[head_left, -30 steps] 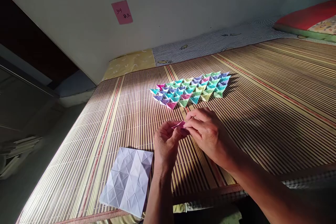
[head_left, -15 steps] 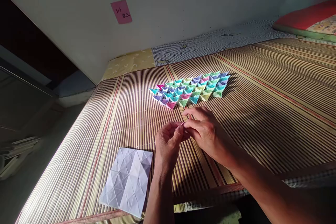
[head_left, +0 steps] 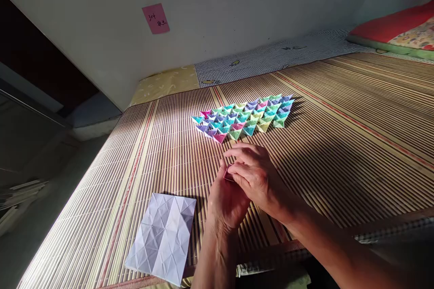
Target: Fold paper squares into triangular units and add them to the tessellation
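Pink paper (head_left: 227, 173), apparently mid-fold.
Right hand (head_left: 255, 174) pinches it; grip of left hand (head_left: 230, 202) is unclear. Further creasing would call for steady support.

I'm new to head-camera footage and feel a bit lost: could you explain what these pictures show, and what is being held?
There is no machine, only a person's bare hands. Every picture comes from one camera worn on the head, looking forward and down. The right hand pinches a small piece of pink paper above the upturned left hand; whether the left grips it too is hard to tell. On the striped mat, many colorful folded paper pieces stand in rows beyond the hands, and a pale creased square lies nearer, left of them.
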A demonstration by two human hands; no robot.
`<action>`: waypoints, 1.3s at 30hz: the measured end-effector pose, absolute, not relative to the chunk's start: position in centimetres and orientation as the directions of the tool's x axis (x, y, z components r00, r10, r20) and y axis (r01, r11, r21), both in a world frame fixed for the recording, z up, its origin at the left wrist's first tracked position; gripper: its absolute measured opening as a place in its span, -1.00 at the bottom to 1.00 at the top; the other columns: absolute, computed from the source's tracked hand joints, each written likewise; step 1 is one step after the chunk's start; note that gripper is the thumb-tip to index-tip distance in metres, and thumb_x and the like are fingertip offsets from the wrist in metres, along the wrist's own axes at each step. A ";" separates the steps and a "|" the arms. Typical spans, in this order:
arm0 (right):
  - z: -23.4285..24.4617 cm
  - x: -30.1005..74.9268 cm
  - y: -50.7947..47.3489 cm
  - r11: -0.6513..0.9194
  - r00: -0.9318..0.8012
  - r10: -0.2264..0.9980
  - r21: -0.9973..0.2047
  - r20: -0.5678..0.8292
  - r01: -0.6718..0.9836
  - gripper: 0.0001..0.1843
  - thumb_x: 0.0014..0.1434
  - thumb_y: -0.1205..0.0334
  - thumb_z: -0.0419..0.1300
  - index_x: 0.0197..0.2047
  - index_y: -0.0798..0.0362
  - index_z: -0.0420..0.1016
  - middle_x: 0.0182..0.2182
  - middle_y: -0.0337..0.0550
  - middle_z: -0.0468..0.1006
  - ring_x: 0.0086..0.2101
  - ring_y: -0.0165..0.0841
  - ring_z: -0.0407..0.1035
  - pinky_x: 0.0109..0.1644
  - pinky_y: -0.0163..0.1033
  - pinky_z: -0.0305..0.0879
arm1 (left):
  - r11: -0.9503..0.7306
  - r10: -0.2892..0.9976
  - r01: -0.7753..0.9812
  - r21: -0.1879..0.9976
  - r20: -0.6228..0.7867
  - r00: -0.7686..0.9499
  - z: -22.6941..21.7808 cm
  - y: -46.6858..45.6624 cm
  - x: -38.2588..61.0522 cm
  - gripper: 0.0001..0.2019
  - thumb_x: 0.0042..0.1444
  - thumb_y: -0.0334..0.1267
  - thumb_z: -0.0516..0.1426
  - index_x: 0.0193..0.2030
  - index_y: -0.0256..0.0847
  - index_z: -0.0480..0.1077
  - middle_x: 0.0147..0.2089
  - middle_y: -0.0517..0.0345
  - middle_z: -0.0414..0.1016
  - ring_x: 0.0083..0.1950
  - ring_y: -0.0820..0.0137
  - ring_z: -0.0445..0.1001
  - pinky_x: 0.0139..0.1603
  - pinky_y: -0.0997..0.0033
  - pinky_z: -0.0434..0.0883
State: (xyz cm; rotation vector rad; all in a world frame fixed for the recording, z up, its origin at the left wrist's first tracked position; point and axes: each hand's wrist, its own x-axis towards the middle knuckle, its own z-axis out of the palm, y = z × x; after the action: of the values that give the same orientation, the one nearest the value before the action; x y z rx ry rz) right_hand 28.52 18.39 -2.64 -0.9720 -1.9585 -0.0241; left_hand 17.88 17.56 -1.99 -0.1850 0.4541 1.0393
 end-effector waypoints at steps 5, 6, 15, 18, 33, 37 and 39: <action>-2.6 28.4 18.5 0.699 -0.268 0.598 -0.327 0.756 0.636 -0.73 0.29 0.51 0.20 -0.40 0.01 0.51 -0.15 -0.15 0.67 0.07 -0.15 0.42 0.13 0.03 0.27 | 0.495 0.788 -0.869 0.009 -0.426 0.445 -2.4 17.7 17.8 -0.58 0.49 -0.08 -0.10 0.12 -0.31 0.44 -0.28 0.11 0.54 -0.28 0.50 0.60 -0.15 0.63 0.52; -2.5 28.4 18.4 0.698 -0.271 0.599 -0.326 0.753 0.638 -0.73 0.29 0.50 0.20 -0.41 0.01 0.49 -0.17 -0.14 0.66 0.05 -0.15 0.42 0.11 0.03 0.27 | 0.506 0.783 -0.862 0.014 -0.427 0.453 -2.4 17.7 17.7 -0.57 0.48 -0.06 -0.10 0.11 -0.34 0.44 -0.27 0.08 0.54 -0.26 0.49 0.61 -0.14 0.62 0.52; -3.2 28.3 18.2 0.718 -0.348 0.624 -0.336 0.700 0.610 -0.79 0.31 0.49 0.20 -0.35 0.06 0.43 -0.14 -0.08 0.63 0.05 -0.15 0.38 0.23 0.09 0.23 | 0.431 0.809 -0.869 0.241 -0.530 0.254 -2.1 17.9 17.7 -0.55 0.47 -0.11 -0.11 0.05 -0.40 0.48 -0.20 -0.06 0.58 -0.19 0.39 0.62 -0.08 0.52 0.52; -3.3 28.2 18.2 0.714 -0.341 0.640 -0.368 0.689 0.596 -0.85 0.25 0.47 0.27 -0.30 0.05 0.46 -0.09 -0.09 0.61 0.08 -0.14 0.37 0.26 0.11 0.22 | 0.439 0.798 -0.870 0.225 -0.543 0.262 -2.1 17.9 17.6 -0.52 0.46 -0.07 -0.11 0.11 -0.41 0.46 -0.20 -0.06 0.57 -0.19 0.36 0.62 -0.06 0.48 0.53; -1.5 28.9 17.8 0.693 -0.328 0.675 -0.417 0.660 0.588 -0.80 0.27 0.51 0.18 -0.19 0.03 0.54 -0.10 -0.07 0.59 0.04 -0.17 0.42 0.20 0.06 0.33 | 0.323 0.871 -0.887 0.331 -0.471 0.142 -2.9 18.5 16.8 -0.48 0.47 -0.07 -0.12 -0.12 -0.42 0.56 -0.28 -0.10 0.60 -0.25 0.36 0.61 -0.22 0.49 0.51; -1.7 28.7 17.5 0.675 -0.377 0.690 -0.360 0.618 0.644 -0.77 0.22 0.58 0.18 -0.22 0.06 0.53 -0.04 -0.02 0.55 0.09 -0.13 0.38 0.22 0.08 0.29 | 0.325 0.893 -0.840 0.435 -0.433 0.121 -3.2 18.1 17.1 -0.49 0.46 -0.07 -0.08 -0.22 -0.37 0.58 -0.23 -0.10 0.62 -0.19 0.31 0.61 -0.11 0.39 0.51; -1.7 28.9 17.5 0.679 -0.409 0.694 -0.350 0.593 0.646 -0.75 0.23 0.60 0.16 -0.25 0.06 0.52 -0.04 -0.03 0.55 0.10 -0.14 0.37 0.22 0.05 0.30 | 0.357 0.891 -0.810 0.466 -0.431 0.144 -3.2 18.0 17.2 -0.47 0.45 -0.04 -0.08 -0.24 -0.38 0.59 -0.25 -0.12 0.62 -0.15 0.24 0.62 -0.07 0.31 0.52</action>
State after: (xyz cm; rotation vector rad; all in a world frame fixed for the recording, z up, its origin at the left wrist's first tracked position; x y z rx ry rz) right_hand 28.85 17.47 -1.72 -1.0254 -2.1528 0.0840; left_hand 17.16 18.01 -3.15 0.1336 0.7232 1.2305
